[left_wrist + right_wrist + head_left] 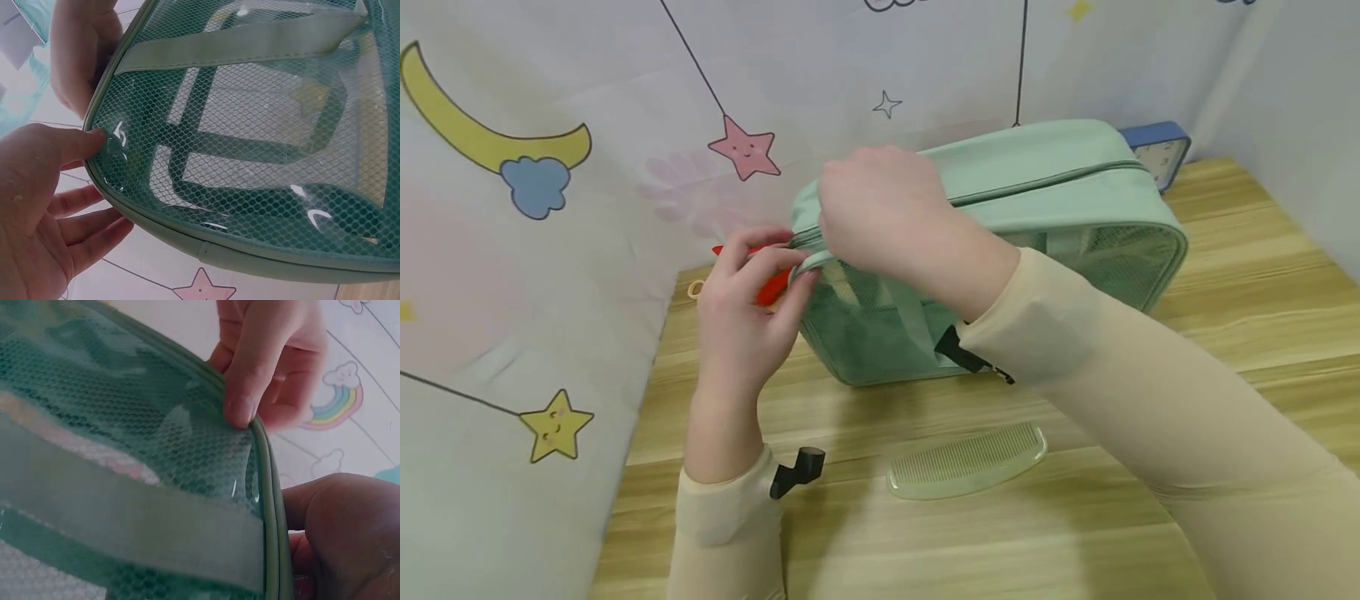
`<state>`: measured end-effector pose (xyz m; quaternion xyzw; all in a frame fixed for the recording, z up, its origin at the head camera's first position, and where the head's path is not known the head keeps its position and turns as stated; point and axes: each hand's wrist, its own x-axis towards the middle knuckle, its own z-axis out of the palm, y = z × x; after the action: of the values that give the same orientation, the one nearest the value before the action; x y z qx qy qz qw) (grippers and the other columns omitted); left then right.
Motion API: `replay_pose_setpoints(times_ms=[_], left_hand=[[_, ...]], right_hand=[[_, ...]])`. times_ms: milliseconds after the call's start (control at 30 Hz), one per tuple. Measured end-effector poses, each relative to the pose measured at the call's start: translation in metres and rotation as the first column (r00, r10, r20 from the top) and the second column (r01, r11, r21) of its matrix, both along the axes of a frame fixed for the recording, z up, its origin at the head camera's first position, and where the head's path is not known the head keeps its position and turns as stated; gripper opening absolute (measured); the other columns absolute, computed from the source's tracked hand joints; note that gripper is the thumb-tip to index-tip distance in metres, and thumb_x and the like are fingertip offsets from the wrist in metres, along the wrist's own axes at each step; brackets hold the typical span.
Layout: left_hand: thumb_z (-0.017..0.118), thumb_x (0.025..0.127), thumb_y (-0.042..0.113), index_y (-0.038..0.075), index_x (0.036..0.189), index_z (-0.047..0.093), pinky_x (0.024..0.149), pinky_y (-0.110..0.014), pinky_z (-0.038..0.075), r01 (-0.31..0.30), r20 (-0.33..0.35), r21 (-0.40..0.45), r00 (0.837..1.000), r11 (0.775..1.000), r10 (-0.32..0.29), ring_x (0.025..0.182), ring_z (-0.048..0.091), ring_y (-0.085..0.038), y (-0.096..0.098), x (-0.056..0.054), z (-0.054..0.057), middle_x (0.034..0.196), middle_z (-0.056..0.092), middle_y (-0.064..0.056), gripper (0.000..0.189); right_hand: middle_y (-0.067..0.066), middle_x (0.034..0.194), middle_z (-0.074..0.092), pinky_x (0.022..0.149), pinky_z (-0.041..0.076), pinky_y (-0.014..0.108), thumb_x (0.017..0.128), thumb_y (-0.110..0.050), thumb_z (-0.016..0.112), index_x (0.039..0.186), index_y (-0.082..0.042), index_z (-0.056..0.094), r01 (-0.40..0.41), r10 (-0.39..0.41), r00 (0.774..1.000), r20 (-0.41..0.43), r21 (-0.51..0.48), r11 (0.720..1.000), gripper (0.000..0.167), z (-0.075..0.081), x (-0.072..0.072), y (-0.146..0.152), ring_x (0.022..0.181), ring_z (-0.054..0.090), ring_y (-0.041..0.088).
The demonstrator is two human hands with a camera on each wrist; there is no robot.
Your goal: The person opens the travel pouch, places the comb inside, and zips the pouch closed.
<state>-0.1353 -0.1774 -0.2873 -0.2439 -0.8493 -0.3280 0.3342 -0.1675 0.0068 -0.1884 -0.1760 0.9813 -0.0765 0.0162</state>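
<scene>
A pale green mesh-and-clear-plastic toiletry bag (887, 342) stands upright on the wooden table. My left hand (741, 304) pinches the top edge of its left corner between thumb and fingers; in the left wrist view the left thumb (84, 145) lies on the clear side panel. Over the zipper (1045, 179) along the top, my right hand (883, 204) is curled close beside the left one. What its fingertips grip is hidden behind the hand in the head view. Seen from the right wrist, the right hand (353, 531) sits at the bag's piped edge.
A pale green comb (967, 462) lies in front of the bag. Something red (772, 287) shows behind my left hand, with a small tan ring (695, 289) to its left. A blue clock (1157, 154) stands behind the bag's right end, near the patterned cloth backdrop (647, 92).
</scene>
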Motion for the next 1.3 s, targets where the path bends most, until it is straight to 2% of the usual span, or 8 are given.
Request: replay_pose_setpoints(times_ms=[200, 367, 500, 667, 833, 933, 1067, 1300], left_hand=[[0.076, 0.092, 0.011, 0.009, 0.092, 0.077, 0.079, -0.038, 0.050, 0.002, -0.019, 0.025, 1.000, 1.000, -0.002, 0.109, 0.067, -0.023, 0.003, -0.003, -0.002, 0.118, 0.069, -0.011, 0.003], [0.076, 0.092, 0.011, 0.009, 0.095, 0.078, 0.088, -0.039, 0.053, -0.023, 0.032, 0.032, 0.999, 0.999, 0.022, 0.106, 0.066, -0.027, -0.002, 0.005, -0.001, 0.119, 0.064, -0.015, 0.004], [0.077, 0.090, 0.007, 0.010, 0.100, 0.080, 0.092, -0.035, 0.053, -0.028, 0.059, 0.019, 0.998, 0.999, 0.026, 0.102, 0.064, -0.027, -0.006, 0.012, -0.002, 0.114, 0.060, -0.016, 0.010], [0.076, 0.092, 0.005, 0.006, 0.103, 0.076, 0.085, -0.025, 0.051, -0.013, 0.026, 0.004, 1.000, 1.000, 0.013, 0.089, 0.065, -0.022, -0.009, 0.013, -0.008, 0.098, 0.067, -0.011, 0.011], [0.078, 0.092, 0.009, -0.001, 0.108, 0.067, 0.089, -0.030, 0.058, -0.026, 0.023, 0.018, 0.999, 1.000, 0.026, 0.093, 0.073, -0.022, -0.009, 0.012, -0.014, 0.100, 0.075, -0.010, 0.022], [0.078, 0.092, 0.010, -0.003, 0.107, 0.065, 0.089, -0.030, 0.059, -0.041, 0.027, 0.017, 0.999, 0.999, 0.041, 0.092, 0.074, -0.023, -0.009, 0.012, -0.015, 0.101, 0.075, -0.011, 0.024], [0.076, 0.092, 0.008, -0.002, 0.106, 0.067, 0.087, -0.029, 0.059, -0.031, 0.019, 0.034, 0.999, 0.999, 0.031, 0.091, 0.072, -0.022, -0.009, 0.010, -0.014, 0.100, 0.073, -0.011, 0.019], [0.075, 0.093, 0.007, -0.001, 0.106, 0.070, 0.086, -0.029, 0.059, -0.032, 0.007, 0.000, 0.999, 0.999, 0.032, 0.091, 0.072, -0.021, -0.010, 0.011, -0.012, 0.100, 0.074, -0.010, 0.017]], right_hand=[[-0.006, 0.079, 0.057, 0.056, 0.049, 0.028, 0.096, -0.025, 0.050, 0.079, -0.023, 0.062, -0.041, 0.041, 0.999, -0.011, -0.006, 0.999, 0.021, 0.004, 0.001, -0.023, 0.076, 0.059, 0.015], [-0.005, 0.084, 0.057, 0.057, 0.050, 0.026, 0.097, -0.026, 0.048, 0.079, -0.024, 0.064, -0.092, 0.092, 0.995, -0.028, -0.011, 0.996, 0.024, 0.001, 0.001, -0.037, 0.078, 0.059, 0.013], [-0.005, 0.089, 0.057, 0.055, 0.048, 0.025, 0.099, -0.029, 0.050, 0.081, -0.023, 0.064, -0.077, 0.078, 0.997, 0.020, -0.044, 0.996, 0.024, -0.001, -0.002, -0.037, 0.077, 0.057, 0.013], [-0.005, 0.087, 0.059, 0.056, 0.048, 0.026, 0.100, -0.032, 0.051, 0.080, -0.022, 0.064, -0.064, 0.065, 0.998, 0.019, -0.067, 0.996, 0.026, -0.003, -0.006, -0.038, 0.078, 0.058, 0.014], [-0.004, 0.085, 0.060, 0.058, 0.050, 0.027, 0.099, -0.030, 0.050, 0.081, -0.022, 0.065, -0.112, 0.115, 0.993, 0.026, -0.100, 0.989, 0.025, -0.008, -0.008, -0.044, 0.079, 0.060, 0.014], [-0.004, 0.081, 0.057, 0.055, 0.043, 0.025, 0.100, -0.026, 0.049, 0.081, -0.020, 0.062, -0.110, 0.122, 0.990, 0.070, -0.150, 0.983, 0.023, -0.009, -0.011, -0.041, 0.071, 0.055, 0.013], [-0.004, 0.070, 0.048, 0.052, 0.031, 0.024, 0.098, -0.021, 0.049, 0.075, -0.017, 0.056, -0.111, 0.134, 0.987, 0.089, -0.224, 0.968, 0.024, -0.009, -0.017, -0.032, 0.061, 0.045, 0.012], [-0.005, 0.061, 0.031, 0.052, 0.019, 0.024, 0.090, -0.010, 0.048, 0.067, -0.017, 0.046, -0.138, 0.156, 0.987, 0.048, -0.266, 0.954, 0.024, -0.008, -0.021, -0.026, 0.059, 0.030, 0.011]])
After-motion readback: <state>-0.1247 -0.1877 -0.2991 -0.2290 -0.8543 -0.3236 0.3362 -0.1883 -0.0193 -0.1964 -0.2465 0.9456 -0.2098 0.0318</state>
